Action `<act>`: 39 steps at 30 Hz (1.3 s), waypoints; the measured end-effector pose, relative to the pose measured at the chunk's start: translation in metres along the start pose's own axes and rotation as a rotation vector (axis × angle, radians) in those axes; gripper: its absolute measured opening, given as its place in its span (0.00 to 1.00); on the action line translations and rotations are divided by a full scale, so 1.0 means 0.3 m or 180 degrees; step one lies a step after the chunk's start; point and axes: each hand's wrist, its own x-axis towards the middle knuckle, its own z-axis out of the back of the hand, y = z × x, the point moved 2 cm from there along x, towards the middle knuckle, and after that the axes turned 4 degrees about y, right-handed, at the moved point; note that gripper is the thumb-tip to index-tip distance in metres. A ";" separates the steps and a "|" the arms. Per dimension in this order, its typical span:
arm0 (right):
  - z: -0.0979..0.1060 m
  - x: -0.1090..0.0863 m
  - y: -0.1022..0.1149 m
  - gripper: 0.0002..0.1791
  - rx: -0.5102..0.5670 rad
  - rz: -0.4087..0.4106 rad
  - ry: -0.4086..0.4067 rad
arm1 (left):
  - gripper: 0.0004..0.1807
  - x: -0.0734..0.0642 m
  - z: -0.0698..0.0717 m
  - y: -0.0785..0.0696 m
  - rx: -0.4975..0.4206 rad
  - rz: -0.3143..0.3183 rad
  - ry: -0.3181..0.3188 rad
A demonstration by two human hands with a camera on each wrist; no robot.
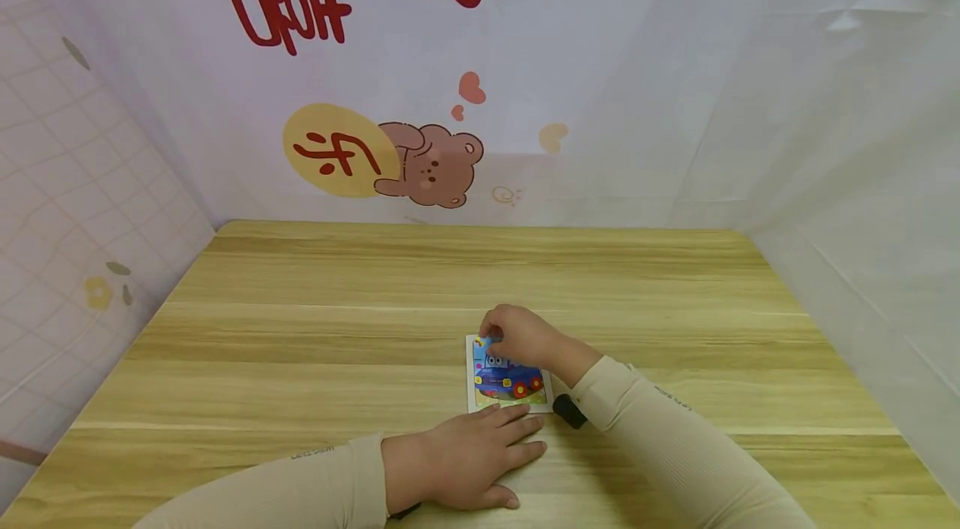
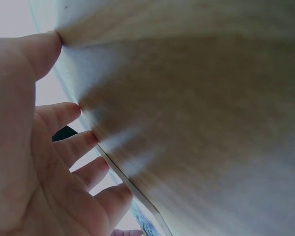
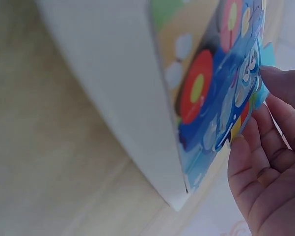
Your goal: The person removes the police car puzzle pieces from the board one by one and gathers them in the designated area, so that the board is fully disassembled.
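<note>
A small white-bordered picture puzzle board (image 1: 471,387) lies flat on the wooden table, showing a blue cartoon vehicle with red and yellow wheels. Over its far part, my right hand (image 1: 525,335) pinches a light blue puzzle piece (image 3: 266,55) between thumb and fingers. In the right wrist view that piece is close against the picture, partly hidden by the thumb. My left hand (image 1: 476,458) lies palm down with fingers spread, its fingertips right at the board's near edge. From the left wrist view, the fingers (image 2: 91,172) are straight and the fingertips meet the table and board edge.
A small black object (image 1: 569,411) sits beside the board's near right corner, by the right sleeve. The wooden table (image 1: 337,279) runs back to a white cloth backdrop (image 1: 637,96) printed with a bear and red characters. Cloth also hangs along both sides.
</note>
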 end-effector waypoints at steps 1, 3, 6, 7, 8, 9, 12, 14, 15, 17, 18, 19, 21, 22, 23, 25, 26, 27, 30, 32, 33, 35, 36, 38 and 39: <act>0.001 0.000 0.002 0.07 -0.0013 -0.0002 -0.0004 | 0.35 0.000 0.000 0.000 -0.0002 0.0000 -0.0002; 0.002 0.001 0.004 0.07 -0.0038 0.0002 -0.0012 | 0.35 -0.001 -0.001 0.001 -0.0007 0.0001 -0.0006; 0.001 0.002 0.004 0.07 -0.0039 -0.0011 -0.0020 | 0.35 -0.001 -0.003 0.001 0.0008 0.0003 -0.0027; 0.001 0.002 0.004 0.07 -0.0031 -0.0014 -0.0021 | 0.35 -0.001 -0.003 0.002 0.0012 0.0002 -0.0032; 0.000 0.003 0.003 0.07 -0.0014 -0.0018 -0.0019 | 0.35 -0.001 -0.004 0.002 0.0015 0.0003 -0.0038; 0.000 0.002 0.003 0.07 0.0006 -0.0013 -0.0019 | 0.35 -0.001 -0.004 0.002 0.0019 0.0003 -0.0043; 0.001 0.001 0.003 0.07 0.0106 0.0018 -0.0012 | 0.35 -0.002 -0.004 0.002 0.0014 -0.0001 -0.0051; 0.002 0.000 0.002 0.06 0.0184 0.0045 0.0000 | 0.35 -0.002 -0.005 0.002 0.0011 -0.0005 -0.0052; 0.003 -0.001 0.002 0.06 0.0233 0.0066 0.0004 | 0.35 -0.002 -0.005 0.002 0.0010 -0.0008 -0.0048; 0.003 -0.002 0.000 0.06 0.0357 0.0106 0.0017 | 0.35 -0.002 -0.005 0.002 0.0008 -0.0013 -0.0046; 0.003 -0.003 -0.001 0.05 0.0428 0.0129 0.0030 | 0.35 -0.002 -0.005 0.002 0.0011 -0.0013 -0.0047; 0.003 -0.004 -0.002 0.05 0.0513 0.0146 0.0044 | 0.35 -0.002 -0.005 0.002 0.0010 -0.0014 -0.0047; 0.002 -0.005 -0.005 0.04 0.0698 0.0178 0.0078 | 0.35 -0.002 -0.005 0.002 0.0014 -0.0014 -0.0048; 0.001 -0.004 -0.007 0.04 0.0786 0.0180 0.0091 | 0.35 -0.002 -0.005 0.002 0.0009 -0.0013 -0.0047; 0.001 -0.005 -0.009 0.03 0.0865 0.0173 0.0097 | 0.35 -0.002 -0.006 0.001 0.0002 -0.0013 -0.0041; 0.001 -0.004 -0.013 0.03 0.1034 0.0136 0.0088 | 0.35 -0.002 -0.007 0.001 0.0002 -0.0012 -0.0042; 0.003 -0.004 -0.015 0.04 0.1103 0.0114 0.0066 | 0.35 -0.002 -0.007 0.001 0.0000 -0.0011 -0.0042; 0.004 -0.004 -0.018 0.04 0.1158 0.0084 0.0044 | 0.35 -0.002 -0.008 0.001 0.0000 -0.0008 -0.0042; 0.013 -0.007 -0.026 0.04 0.1324 -0.0005 -0.0019 | 0.35 -0.002 -0.009 0.001 -0.0004 0.0008 -0.0041; 0.022 -0.012 -0.033 0.05 0.1402 -0.0053 -0.0058 | 0.35 -0.001 -0.010 0.000 -0.0022 0.0024 -0.0022; 0.027 -0.015 -0.038 0.05 0.1435 -0.0078 -0.0074 | 0.35 -0.001 -0.010 -0.001 -0.0028 0.0033 -0.0015; 0.040 -0.023 -0.048 0.05 0.1478 -0.0125 -0.0125 | 0.35 0.000 -0.010 -0.002 -0.0028 0.0042 -0.0016; 0.047 -0.027 -0.056 0.06 0.1491 -0.0149 -0.0154 | 0.35 0.000 -0.010 -0.002 -0.0024 0.0046 -0.0019; 0.059 -0.035 -0.070 0.06 0.1498 -0.0193 -0.0207 | 0.35 -0.001 -0.010 -0.003 -0.0007 0.0049 -0.0021; 0.065 -0.039 -0.078 0.06 0.1509 -0.0210 -0.0232 | 0.35 -0.001 -0.010 -0.003 -0.0002 0.0050 -0.0018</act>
